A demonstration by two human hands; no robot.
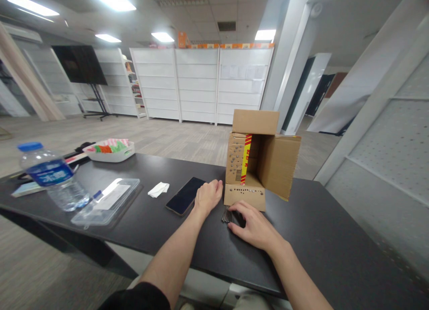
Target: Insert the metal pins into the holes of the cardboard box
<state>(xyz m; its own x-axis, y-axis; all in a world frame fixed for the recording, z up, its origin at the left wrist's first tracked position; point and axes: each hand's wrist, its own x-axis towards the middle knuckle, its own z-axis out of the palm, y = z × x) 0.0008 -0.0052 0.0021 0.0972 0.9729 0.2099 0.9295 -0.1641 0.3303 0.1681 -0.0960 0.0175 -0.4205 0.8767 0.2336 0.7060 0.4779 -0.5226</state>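
A cardboard box stands on its side on the dark table, its opening facing me and its flaps spread. Screw or nail heads and small holes dot its left flap and its lower flap. My left hand is closed at the box's left side, beside a dark phone; what it holds, if anything, is hidden. A small row of metal screws or nails lies in front of the lower flap. Over them is my right hand, thumb and fingers apart, fingertips at the row's right edge.
Left of the phone are a crumpled white tissue, a clear plastic case and a water bottle. Farther back sits a white basket of colourful items. The table's front edge is close to me.
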